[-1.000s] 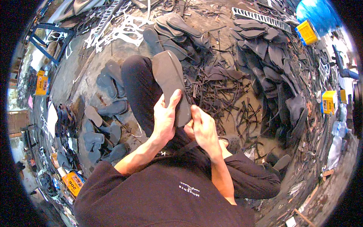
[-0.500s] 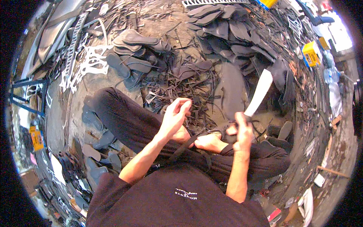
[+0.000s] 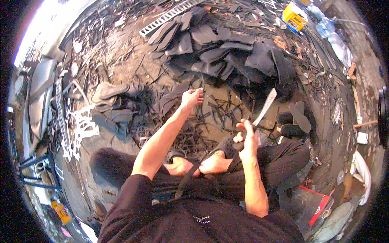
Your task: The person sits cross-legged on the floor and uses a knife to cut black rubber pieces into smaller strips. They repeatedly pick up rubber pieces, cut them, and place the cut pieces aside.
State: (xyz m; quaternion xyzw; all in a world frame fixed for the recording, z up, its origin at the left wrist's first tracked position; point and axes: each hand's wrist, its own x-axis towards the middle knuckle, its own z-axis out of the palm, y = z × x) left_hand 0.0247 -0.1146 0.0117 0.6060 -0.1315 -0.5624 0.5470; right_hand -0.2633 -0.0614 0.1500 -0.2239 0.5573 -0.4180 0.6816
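My left hand [image 3: 192, 100] reaches forward over dark scraps, its fingers curled together. Whatever they may hold is hidden or too small to make out. A knife [image 3: 266, 106] with a long pale blade is in my right hand [image 3: 248, 139], which grips the handle with some fingers loosely lifted. The blade points forward and to the right. Beyond both hands lies a large heap of dark sole-shaped pieces [image 3: 214, 54]. Thin dark offcut strips [image 3: 223, 111] litter the floor between the hands and that heap. A smaller stack of soles [image 3: 111, 97] lies to the left.
My crossed legs [image 3: 275, 162] and sandalled feet frame the near side. A few dark soles [image 3: 300, 117] lie right of the knife. White cut-out lattice scraps [image 3: 81, 127] and a dark metal frame [image 3: 38, 172] are at left. A yellow box [image 3: 294, 18] stands far right.
The view has shifted. My left hand has stretched farther forward, with the arm straighter. A long dark sole-shaped piece beside the knife no longer shows there. The knife stays in my right hand.
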